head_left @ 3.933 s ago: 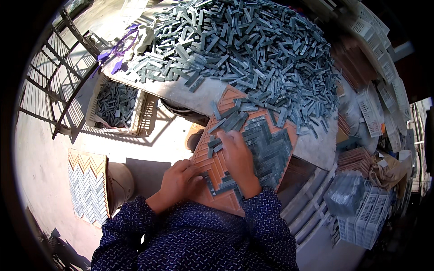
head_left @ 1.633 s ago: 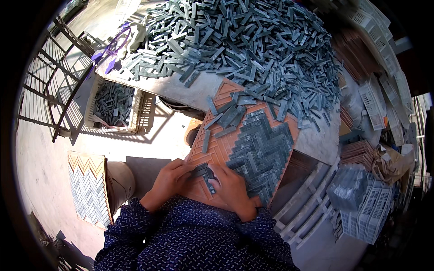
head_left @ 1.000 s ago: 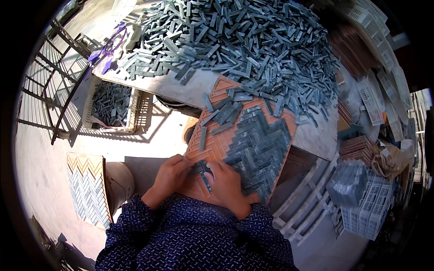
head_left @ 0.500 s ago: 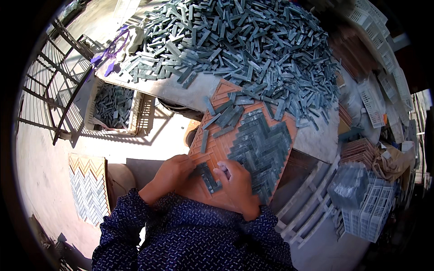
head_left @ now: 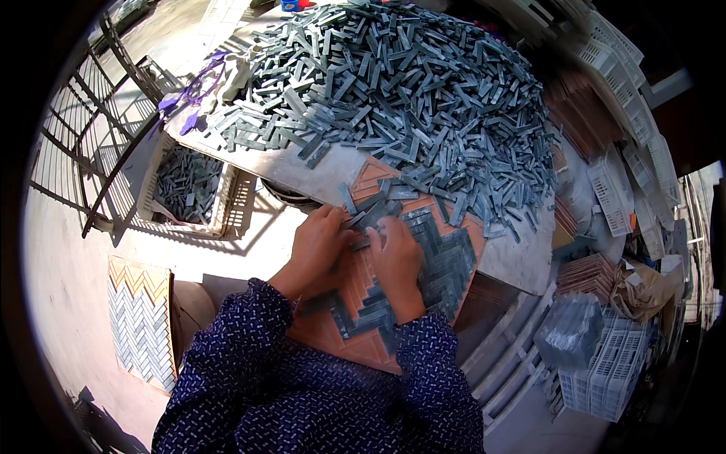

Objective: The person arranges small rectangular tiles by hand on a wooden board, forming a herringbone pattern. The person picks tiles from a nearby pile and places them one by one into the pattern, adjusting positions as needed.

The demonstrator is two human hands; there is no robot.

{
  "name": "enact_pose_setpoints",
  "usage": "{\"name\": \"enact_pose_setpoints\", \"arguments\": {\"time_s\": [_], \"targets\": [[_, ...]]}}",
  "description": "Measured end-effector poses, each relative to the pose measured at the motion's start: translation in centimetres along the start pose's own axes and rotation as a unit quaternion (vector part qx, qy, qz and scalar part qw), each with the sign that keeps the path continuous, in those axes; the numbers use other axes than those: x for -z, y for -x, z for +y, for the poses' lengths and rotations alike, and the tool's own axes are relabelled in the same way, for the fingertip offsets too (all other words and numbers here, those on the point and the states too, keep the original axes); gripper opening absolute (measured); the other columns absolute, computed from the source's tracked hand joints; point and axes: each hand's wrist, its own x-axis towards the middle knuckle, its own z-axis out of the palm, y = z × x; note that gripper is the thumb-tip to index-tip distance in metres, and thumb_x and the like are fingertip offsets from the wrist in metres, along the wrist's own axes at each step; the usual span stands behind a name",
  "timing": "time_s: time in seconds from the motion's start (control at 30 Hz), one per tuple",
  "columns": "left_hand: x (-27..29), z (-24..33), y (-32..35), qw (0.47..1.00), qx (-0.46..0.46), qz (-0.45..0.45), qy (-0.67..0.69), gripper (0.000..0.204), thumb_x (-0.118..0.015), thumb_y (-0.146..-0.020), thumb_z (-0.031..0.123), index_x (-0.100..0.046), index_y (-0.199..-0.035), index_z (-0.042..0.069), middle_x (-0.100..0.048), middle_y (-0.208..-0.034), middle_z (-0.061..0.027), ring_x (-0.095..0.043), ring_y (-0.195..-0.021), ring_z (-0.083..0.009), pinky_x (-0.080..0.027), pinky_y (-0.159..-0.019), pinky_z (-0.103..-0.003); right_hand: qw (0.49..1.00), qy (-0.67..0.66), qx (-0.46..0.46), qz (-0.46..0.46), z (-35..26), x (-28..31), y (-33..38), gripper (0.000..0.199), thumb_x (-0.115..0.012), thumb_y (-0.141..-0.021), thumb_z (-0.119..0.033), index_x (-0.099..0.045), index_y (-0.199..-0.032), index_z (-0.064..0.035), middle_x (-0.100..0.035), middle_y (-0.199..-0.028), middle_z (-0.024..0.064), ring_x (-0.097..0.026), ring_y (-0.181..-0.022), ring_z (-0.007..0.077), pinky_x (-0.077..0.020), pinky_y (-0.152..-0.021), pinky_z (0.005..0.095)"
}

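An orange herringbone tray (head_left: 367, 344) lies at a slant before me, its right and lower parts filled with dark grey-green stone tile strips (head_left: 446, 265). Several loose strips (head_left: 372, 214) rest on its upper part. My left hand (head_left: 321, 246) is closed over the tray's upper left edge, fingertips bent inward beside a dark strip. Close to its right, my right hand (head_left: 397, 265) is closed too, thumb and fingers drawn together at the loose strips. What exactly each hand's fingertips hold is hidden.
A large heap of strips (head_left: 393, 91) covers the table (head_left: 522, 261) beyond the tray. On the floor at left stand a crate of strips (head_left: 219, 204), a metal rack (head_left: 94, 144) and a filled herringbone panel (head_left: 140, 321). White crates (head_left: 605, 371) and stacked orange trays (head_left: 586, 276) stand at right.
Both hands have moved up the tray, away from its lower left, to the loose strips near its top. More of the laid pattern at the lower left now shows.
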Motion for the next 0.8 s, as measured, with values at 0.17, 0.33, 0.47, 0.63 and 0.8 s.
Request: {"name": "enact_pose_setpoints", "arguments": {"time_s": [0.17,0.33,0.47,0.63,0.8], "targets": [[0.5,-1.2,-0.3,0.998,0.048,-0.026,0.027,0.015,-0.067,-0.078,0.013,-0.066,-0.087,0.001,-0.065,-0.081,-0.0151,-0.062,-0.077,-0.0337,-0.049,-0.068,-0.04,0.995,0.031,-0.096,-0.012,-1.1,-0.3,-2.2,0.064,-0.077,-0.073,-0.026,-0.042,-0.123,-0.006,-0.057,-0.115,0.0192,-0.062,-0.094,0.0407,-0.0528,-0.072,0.047],[4.2,-1.3,2.1,0.959,0.184,-0.157,0.151,0.013,-0.064,-0.085,0.009,-0.067,-0.092,-0.002,-0.063,-0.073,-0.0078,-0.059,-0.068,-0.0141,-0.046,-0.062,-0.029,0.994,-0.035,-0.105,-0.026,0.5,-0.6,-2.3,0.053,-0.075,-0.075,-0.02,-0.047,-0.117,-0.0047,-0.059,-0.107,0.0173,-0.063,-0.087,0.0358,-0.0519,-0.068,0.044],[5.1,-2.7,6.9,0.961,0.161,-0.133,0.18,0.019,-0.064,-0.083,0.006,-0.066,-0.1,-0.001,-0.065,-0.079,-0.0129,-0.063,-0.07,-0.0189,-0.048,-0.063,-0.031,0.961,-0.247,-0.121,-0.003,-0.2,1.5,-1.3,0.031,-0.071,-0.079,-0.011,-0.058,-0.104,-0.0007,-0.062,-0.083,0.0131,-0.063,-0.072,0.0233,-0.0495,-0.063,0.0346],[6.9,-0.9,9.1,0.969,0.157,-0.143,0.128,0.019,-0.065,-0.081,0.004,-0.067,-0.1,0.004,-0.06,-0.081,-0.0099,-0.061,-0.07,-0.0202,-0.048,-0.064,-0.032,0.942,-0.278,-0.076,-0.172,-0.7,4.4,0.8,0.021,-0.064,-0.084,-0.008,-0.063,-0.103,-0.0005,-0.06,-0.074,0.008,-0.059,-0.067,0.0147,-0.0472,-0.061,0.0273],[6.3,-0.9,10.4,0.98,0.1,-0.134,0.107,0.013,-0.066,-0.078,0.001,-0.064,-0.09,0.002,-0.059,-0.084,-0.0111,-0.061,-0.074,-0.0266,-0.049,-0.065,-0.034,0.921,-0.234,-0.024,-0.311,-1.5,3.2,3.3,0.025,-0.062,-0.083,-0.007,-0.062,-0.107,-0.0012,-0.066,-0.083,0.0131,-0.064,-0.072,0.0211,-0.0488,-0.065,0.0318]]}}
